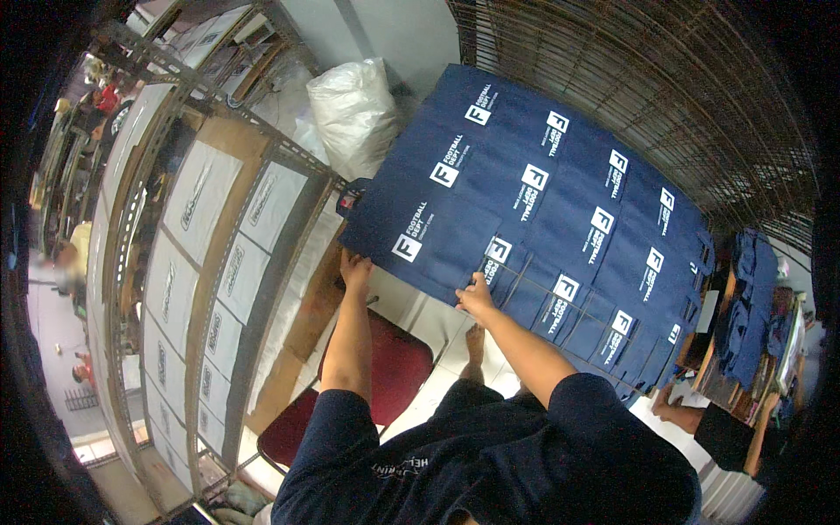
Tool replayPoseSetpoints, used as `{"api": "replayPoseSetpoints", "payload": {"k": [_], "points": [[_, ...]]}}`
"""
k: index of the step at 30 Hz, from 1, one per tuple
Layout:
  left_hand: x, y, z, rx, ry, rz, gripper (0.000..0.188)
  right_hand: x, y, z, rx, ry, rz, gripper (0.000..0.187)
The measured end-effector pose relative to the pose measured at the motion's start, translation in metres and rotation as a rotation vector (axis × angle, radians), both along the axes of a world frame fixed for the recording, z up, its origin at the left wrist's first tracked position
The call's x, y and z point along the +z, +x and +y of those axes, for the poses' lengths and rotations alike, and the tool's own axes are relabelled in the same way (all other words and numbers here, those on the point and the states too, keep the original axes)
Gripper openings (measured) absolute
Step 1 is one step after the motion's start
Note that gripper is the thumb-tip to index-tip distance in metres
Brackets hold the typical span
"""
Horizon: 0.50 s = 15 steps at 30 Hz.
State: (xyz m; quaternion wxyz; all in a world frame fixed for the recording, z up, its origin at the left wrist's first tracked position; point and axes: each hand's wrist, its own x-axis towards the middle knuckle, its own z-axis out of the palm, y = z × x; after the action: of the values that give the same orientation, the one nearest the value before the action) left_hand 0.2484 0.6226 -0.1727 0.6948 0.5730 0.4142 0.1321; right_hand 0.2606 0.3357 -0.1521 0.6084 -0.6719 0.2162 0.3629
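Observation:
Dark blue fabric pieces (534, 227) with white printed marks lie in rows over a broad, slanting surface in front of me. At the near left corner of the sheet of fabric, my left hand (355, 269) has its fingers closed on the edge. My right hand (475, 297) is farther right along the same near edge, its fingers pinched together on the blue fabric with the thumb up. Thin wires (573, 308) cross over the fabric just right of that hand. The undersides of both grips are hidden.
Wire rack shelves (665, 52) tilt up behind the fabric. On the left stands a metal rack (219, 254) holding printed white panels. A red-seated chair (394, 359) is below my arms. A white sack (352, 114) stands at the back; another person's arm (763, 433) shows at right.

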Motion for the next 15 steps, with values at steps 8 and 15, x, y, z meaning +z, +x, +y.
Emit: {"api": "replayPoseSetpoints", "payload": {"k": [8,15], "points": [[0.000,0.002,-0.002,0.049,0.016,0.030,0.073,0.001,0.005,-0.001,0.008,-0.098,-0.101,0.043],[-0.012,-0.002,0.005,-0.073,-0.012,-0.118,0.061,-0.015,0.000,-0.003,0.017,-0.108,-0.107,0.035]]}}
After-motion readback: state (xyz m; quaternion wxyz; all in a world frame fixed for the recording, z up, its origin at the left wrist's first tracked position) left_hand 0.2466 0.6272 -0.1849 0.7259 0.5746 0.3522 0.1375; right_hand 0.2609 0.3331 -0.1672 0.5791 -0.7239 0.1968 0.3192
